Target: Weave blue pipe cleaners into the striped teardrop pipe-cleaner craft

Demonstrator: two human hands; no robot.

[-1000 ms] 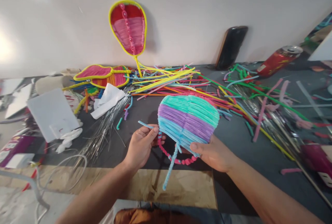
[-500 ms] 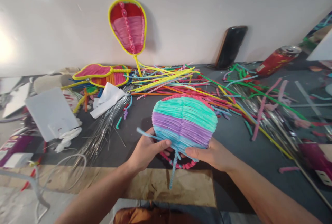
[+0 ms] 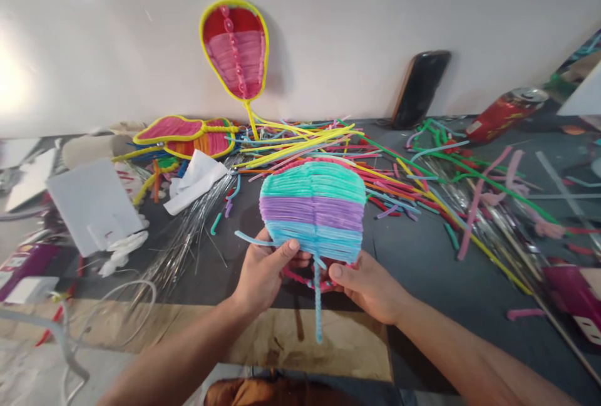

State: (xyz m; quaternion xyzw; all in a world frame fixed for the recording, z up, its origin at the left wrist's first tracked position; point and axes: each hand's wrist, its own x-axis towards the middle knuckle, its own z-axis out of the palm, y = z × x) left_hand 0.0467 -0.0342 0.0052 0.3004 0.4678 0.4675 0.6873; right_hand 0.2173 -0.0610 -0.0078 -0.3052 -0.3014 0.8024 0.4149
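Observation:
Between my hands is a fan-shaped pipe-cleaner piece (image 3: 312, 212), banded green, purple and blue, with a twisted blue stem (image 3: 318, 309) hanging from its lower middle. My left hand (image 3: 265, 265) grips its lower left edge, thumb on the front face. At the lower right edge, my right hand (image 3: 369, 281) pinches it with the thumb in front. Most of my other fingers are hidden behind it. A pink-red beaded-looking rim (image 3: 300, 278) shows behind the piece at its top and bottom. One loose blue end sticks out to the left over my left hand.
A yellow-edged pink and red paddle shape (image 3: 235, 49) leans on the wall. Loose pipe cleaners (image 3: 300, 143) lie across the table's back. A phone (image 3: 421, 88) and a red can (image 3: 507, 114) stand at right. Silver wires (image 3: 188, 237) and a white card (image 3: 94, 205) lie at left.
The banded piece has shifted left and turned more squarely toward me, its stem now hanging nearly straight. Both hands have kept hold of it, the right hand moving left with it.

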